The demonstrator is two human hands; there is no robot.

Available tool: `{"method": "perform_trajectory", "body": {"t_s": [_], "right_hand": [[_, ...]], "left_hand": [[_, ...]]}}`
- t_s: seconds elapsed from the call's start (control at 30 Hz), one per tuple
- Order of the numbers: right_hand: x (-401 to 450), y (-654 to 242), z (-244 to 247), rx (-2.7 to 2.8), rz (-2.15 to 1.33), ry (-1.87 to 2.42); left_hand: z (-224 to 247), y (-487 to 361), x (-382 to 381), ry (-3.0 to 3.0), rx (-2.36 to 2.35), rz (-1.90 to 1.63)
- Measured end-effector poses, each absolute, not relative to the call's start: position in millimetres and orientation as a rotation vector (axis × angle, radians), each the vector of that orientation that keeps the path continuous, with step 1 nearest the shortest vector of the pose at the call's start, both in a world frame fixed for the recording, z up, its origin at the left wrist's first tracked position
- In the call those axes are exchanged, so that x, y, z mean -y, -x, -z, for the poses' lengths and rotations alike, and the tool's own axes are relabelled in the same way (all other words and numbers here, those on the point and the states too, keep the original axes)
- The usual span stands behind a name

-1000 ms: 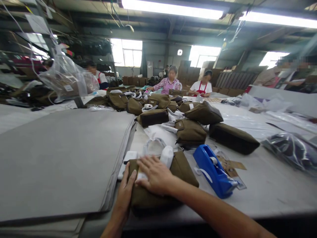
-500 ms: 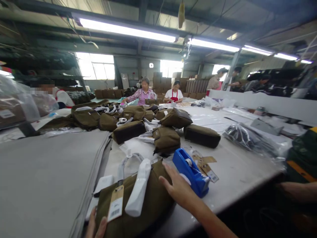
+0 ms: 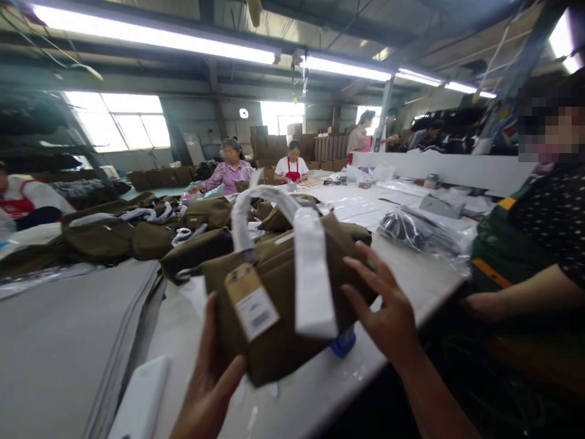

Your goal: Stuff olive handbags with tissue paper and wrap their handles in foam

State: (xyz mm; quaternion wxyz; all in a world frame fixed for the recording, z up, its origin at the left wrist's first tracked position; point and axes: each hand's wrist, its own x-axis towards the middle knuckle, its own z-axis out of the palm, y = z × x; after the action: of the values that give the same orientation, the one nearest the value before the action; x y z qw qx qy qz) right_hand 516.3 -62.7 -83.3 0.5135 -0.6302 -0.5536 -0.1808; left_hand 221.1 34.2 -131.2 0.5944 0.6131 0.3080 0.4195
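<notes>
An olive-green handbag (image 3: pixel 281 277) is held up in front of me between my two hands, tilted, above the table. My left hand (image 3: pixel 212 375) grips its lower left side, thumb in front. My right hand (image 3: pixel 388 311) presses its right side with fingers spread. A brown and white hang tag (image 3: pixel 253 302) with a barcode hangs on the front. The bag's handle (image 3: pixel 315 274) is wrapped in white padding. Behind the bag, only a low corner of a blue tape dispenser (image 3: pixel 343 343) shows.
More olive bags (image 3: pixel 109 235) are heaped across the table. Large grey sheets (image 3: pixel 59 341) are stacked at left, beside a white phone-like slab (image 3: pixel 139 399). A clear plastic-wrapped bundle (image 3: pixel 411 228) lies at right, near a co-worker in a dotted sleeve (image 3: pixel 557 213). Other people sit farther back.
The handbag has risen off the table and now hides most of the tape dispenser. My right hand has shifted to its right side. The view has swung right, bringing the co-worker further into sight.
</notes>
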Motion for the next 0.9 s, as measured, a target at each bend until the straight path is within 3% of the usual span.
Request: {"method": "perform_trajectory", "body": {"t_s": [0.1,0.17,0.33,0.47,0.73,0.9], "right_hand": [[56.1,-592.6,81.5,1.138,0.912,1.613],[53.2,-634.9,103.0,1.035,0.989,1.836],[57.8,-673.7,219.8,1.064,0.386,2.370],[59.7,-679.6,277.0,1.078,0.381,2.343],[33.2,-675.9,208.3,1.093,0.370,2.292],[-15.5,-621.1,198.6,1.297,-0.105,2.056]], "left_hand": [[105.2,-326.3,-61.1,-1.670,-0.241,-0.684],[102.0,-371.3,-68.4,-1.892,-0.145,-0.613],[141.3,-379.5,-65.1,-2.087,-0.200,-0.379],[189.2,-349.9,-85.6,-2.049,-0.386,-0.482],[257.1,-299.2,-101.4,-1.814,-0.767,-0.690],[267.1,-284.1,-96.2,-1.709,-0.838,-0.703]]}}
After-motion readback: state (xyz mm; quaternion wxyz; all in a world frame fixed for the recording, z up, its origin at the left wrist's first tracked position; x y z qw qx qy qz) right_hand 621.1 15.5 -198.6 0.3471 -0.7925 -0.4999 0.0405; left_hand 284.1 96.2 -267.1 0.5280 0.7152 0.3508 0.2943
